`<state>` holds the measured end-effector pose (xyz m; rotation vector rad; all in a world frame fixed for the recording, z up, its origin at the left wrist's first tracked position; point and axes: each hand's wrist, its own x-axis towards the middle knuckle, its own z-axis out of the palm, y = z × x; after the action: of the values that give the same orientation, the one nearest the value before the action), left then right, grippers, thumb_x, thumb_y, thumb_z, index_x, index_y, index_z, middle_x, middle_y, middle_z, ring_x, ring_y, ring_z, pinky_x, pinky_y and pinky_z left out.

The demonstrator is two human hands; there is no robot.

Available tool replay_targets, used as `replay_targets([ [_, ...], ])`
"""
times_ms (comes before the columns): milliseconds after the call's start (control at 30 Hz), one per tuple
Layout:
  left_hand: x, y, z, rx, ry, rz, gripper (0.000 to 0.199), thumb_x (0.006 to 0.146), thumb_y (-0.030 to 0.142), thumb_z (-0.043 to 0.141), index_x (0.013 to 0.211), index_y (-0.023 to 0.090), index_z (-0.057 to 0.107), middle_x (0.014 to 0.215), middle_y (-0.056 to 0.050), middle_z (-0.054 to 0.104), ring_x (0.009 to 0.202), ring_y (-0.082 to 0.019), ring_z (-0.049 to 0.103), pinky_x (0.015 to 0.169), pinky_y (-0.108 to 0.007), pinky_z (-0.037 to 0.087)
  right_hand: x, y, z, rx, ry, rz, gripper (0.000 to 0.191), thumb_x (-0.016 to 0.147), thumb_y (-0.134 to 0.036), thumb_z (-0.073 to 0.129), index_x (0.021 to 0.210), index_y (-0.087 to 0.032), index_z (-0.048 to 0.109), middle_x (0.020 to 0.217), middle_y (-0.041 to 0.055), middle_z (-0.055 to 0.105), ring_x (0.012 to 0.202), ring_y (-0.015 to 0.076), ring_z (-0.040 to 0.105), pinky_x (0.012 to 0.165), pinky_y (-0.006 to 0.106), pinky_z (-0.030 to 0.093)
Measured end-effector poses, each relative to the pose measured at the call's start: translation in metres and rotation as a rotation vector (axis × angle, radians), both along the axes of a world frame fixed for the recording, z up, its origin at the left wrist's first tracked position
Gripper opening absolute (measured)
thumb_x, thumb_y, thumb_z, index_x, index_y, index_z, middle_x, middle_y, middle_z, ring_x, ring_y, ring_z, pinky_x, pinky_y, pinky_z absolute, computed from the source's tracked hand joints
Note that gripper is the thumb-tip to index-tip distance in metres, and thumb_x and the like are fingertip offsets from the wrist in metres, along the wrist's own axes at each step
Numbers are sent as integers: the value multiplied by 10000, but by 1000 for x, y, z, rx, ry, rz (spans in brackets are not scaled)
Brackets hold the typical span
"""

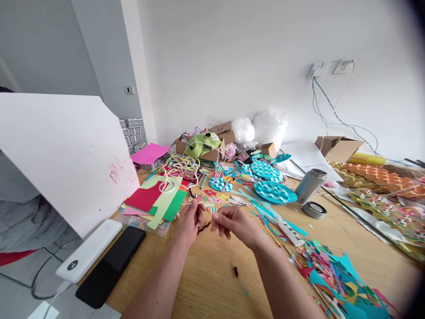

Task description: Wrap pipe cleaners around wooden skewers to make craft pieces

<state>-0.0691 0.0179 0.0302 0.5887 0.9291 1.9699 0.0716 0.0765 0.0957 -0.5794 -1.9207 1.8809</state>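
Observation:
My left hand (190,221) is closed, fingers pinched around a dark, fuzzy pipe cleaner (203,228). One end of it sticks up beyond those fingers, and another stretch curves below toward my right hand (234,223). There the thumb and forefinger are pinched together at the pipe cleaner's near end; the exact contact is partly hidden. Just beyond both hands lie small colourful paper fish (217,197) and a blue wavy paper disc (221,184). A short dark scrap (235,271) rests on the wooden table (202,270) in front of me.
Left are coloured paper sheets (142,195) with a tape roll (166,186), a black phone (111,266) and a white power bank (89,250). Right are a glue tube (289,231), paper scraps (345,283), a steel flask (310,185) and its lid (314,210). Boxes (181,146) stand behind.

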Motion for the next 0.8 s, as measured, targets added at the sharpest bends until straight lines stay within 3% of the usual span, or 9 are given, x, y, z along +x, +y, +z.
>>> replay_targets([
  [133,7,-1,-1,-36,174,-26,361,758,507,620,763,150,668,568,32,509,408,-35,300,375,-178,150,-7,-6,18,719,-82,-402,198,834,-333,573,860,-190,708,763,45,680,693,175,576,644,296,426],
  [233,18,-1,-2,-62,279,-52,449,769,505,607,508,143,553,431,50,388,391,-44,269,391,-196,155,-25,-10,12,931,-152,-507,96,766,-237,631,736,-202,715,820,80,681,888,260,550,800,381,380],
  [300,22,-2,-2,-68,320,-57,474,771,489,612,455,149,513,415,48,377,397,-52,284,403,-204,187,-34,-10,7,900,-135,-513,103,723,-175,643,625,-197,669,787,86,674,884,273,549,799,390,373],
  [400,21,-3,1,-27,300,-3,346,758,439,651,559,157,623,540,4,545,522,-92,462,502,-216,344,-30,-2,11,809,-36,-603,155,811,-188,533,678,-197,612,795,80,670,821,235,581,762,364,406],
  [500,10,-4,7,49,122,56,258,741,395,686,862,169,717,836,-69,689,816,-160,592,755,-277,443,-5,19,26,521,371,-840,140,880,-300,471,792,-210,533,763,43,649,749,186,604,732,337,465],
  [600,-4,-6,11,119,-97,-14,316,754,354,687,1000,156,696,889,-81,693,850,-164,604,847,-321,446,23,42,37,253,694,-912,131,832,-339,555,853,-231,485,621,-53,562,572,125,570,620,292,512],
  [700,-11,-7,11,169,-249,-81,276,794,303,653,1026,156,683,889,-63,681,828,-153,609,840,-333,468,33,55,35,120,664,-943,172,783,-337,597,835,-231,472,539,-98,470,412,74,452,419,191,437],
  [800,-11,-7,8,171,-327,-108,258,815,268,631,1045,158,672,911,-56,677,826,-147,614,821,-325,486,21,57,27,26,536,-836,236,739,-391,612,797,-227,452,496,-108,429,348,58,368,305,152,294],
])
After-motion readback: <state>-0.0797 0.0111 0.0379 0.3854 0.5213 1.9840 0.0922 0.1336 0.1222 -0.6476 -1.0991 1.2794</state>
